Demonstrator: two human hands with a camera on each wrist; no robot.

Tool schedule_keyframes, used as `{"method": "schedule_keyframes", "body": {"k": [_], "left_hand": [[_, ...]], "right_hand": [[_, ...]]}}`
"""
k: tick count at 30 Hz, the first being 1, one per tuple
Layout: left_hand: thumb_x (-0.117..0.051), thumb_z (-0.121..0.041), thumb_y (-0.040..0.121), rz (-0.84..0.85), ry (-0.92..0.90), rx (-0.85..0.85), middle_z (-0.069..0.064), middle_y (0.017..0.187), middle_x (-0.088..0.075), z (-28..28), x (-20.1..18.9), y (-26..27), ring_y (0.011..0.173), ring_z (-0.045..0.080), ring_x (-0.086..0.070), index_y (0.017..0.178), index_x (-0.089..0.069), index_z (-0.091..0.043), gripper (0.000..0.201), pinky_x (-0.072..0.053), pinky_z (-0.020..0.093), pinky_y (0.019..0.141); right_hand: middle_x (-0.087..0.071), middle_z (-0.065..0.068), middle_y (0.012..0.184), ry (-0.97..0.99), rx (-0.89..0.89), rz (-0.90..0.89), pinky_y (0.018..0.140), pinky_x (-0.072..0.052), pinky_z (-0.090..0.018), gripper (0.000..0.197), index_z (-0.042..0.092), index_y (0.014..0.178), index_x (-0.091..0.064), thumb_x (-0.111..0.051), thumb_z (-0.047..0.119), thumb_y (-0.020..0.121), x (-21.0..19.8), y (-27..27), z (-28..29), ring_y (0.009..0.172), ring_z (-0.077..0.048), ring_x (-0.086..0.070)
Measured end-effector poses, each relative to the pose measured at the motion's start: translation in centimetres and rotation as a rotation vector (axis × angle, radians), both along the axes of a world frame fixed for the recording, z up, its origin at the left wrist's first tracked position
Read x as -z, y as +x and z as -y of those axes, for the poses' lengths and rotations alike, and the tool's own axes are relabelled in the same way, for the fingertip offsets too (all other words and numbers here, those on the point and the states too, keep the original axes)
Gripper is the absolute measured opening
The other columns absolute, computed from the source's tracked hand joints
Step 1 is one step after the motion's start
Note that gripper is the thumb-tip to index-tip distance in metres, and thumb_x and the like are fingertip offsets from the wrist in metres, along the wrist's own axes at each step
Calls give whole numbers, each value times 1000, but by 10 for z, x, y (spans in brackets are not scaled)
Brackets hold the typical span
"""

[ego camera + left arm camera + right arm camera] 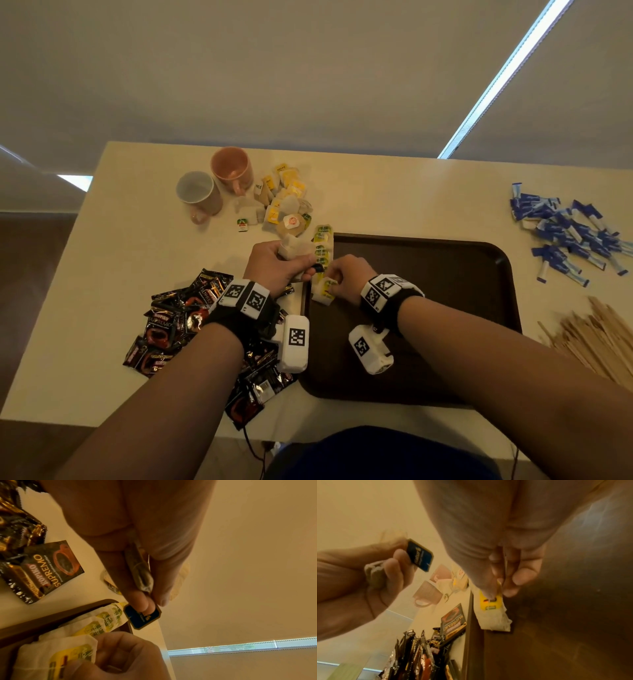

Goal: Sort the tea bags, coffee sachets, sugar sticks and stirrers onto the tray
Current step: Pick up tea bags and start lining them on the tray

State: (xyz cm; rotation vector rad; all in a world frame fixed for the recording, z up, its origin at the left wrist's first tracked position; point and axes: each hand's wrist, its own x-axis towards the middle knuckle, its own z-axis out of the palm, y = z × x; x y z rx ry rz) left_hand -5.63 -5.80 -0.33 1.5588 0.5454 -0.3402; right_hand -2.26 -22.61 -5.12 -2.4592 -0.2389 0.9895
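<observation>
A dark brown tray (445, 274) lies before me on the cream table. A row of yellow-green tagged tea bags (322, 248) runs along the tray's left edge. My left hand (274, 262) grips a bunch of tea bags (291, 247) and pinches a blue tag (143, 616) between thumb and finger; the blue tag (419, 555) also shows in the right wrist view. My right hand (344, 277) pinches a yellow-tagged tea bag (491, 609) at the near end of the row, low over the tray.
Loose tea bags (284, 200) and two pink mugs (214, 186) sit at the back left. Black coffee sachets (191, 325) are heaped under my left forearm. Blue sugar sticks (568, 229) lie far right, wooden stirrers (596, 335) at the right edge.
</observation>
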Motion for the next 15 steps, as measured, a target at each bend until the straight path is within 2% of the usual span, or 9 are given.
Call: {"method": "schedule_keyframes", "body": {"k": [3, 6, 8, 12, 15], "left_hand": [[-77, -3, 81, 1, 3, 1, 13, 76, -75, 0, 1, 0, 65, 17, -73, 97, -71, 5, 18, -59, 22, 59], [-77, -4, 82, 6, 4, -7, 17, 81, -75, -1, 1, -1, 65, 17, -73, 97, -71, 4, 18, -59, 22, 60], [-78, -4, 82, 4, 6, -7, 17, 81, -75, -1, -1, -1, 66, 17, -73, 97, -71, 3, 18, -59, 22, 60], [-78, -5, 81, 1, 12, -8, 16, 79, -75, -2, -1, 0, 65, 17, -73, 95, -71, 2, 18, -58, 22, 59], [-78, -5, 81, 3, 16, -3, 14, 76, -75, -1, -2, 1, 64, 16, -73, 94, -71, 2, 16, -58, 21, 59]], "right_hand": [[-63, 1, 97, 10, 62, 68, 73, -50, -25, 20, 21, 103, -67, -72, 16, 85, 6, -2, -3, 85, -13, -58], [-64, -1, 104, 37, 78, 70, 81, -55, -31, 24, 21, 107, -65, -72, 15, 85, 9, -3, -5, 93, -18, -62], [-64, -3, 103, 64, 112, 78, 84, -57, -36, 27, 20, 108, -63, -73, 15, 84, 9, -2, -6, 92, -20, -63], [-65, -6, 92, 120, 191, 117, 78, -58, -41, 29, 17, 104, -59, -77, 16, 80, 10, -6, -6, 81, -22, -64], [-65, -3, 89, 71, 297, 80, 76, -59, -38, 31, 19, 96, -56, -80, 27, 78, 12, -7, -5, 78, -19, -64]]}}
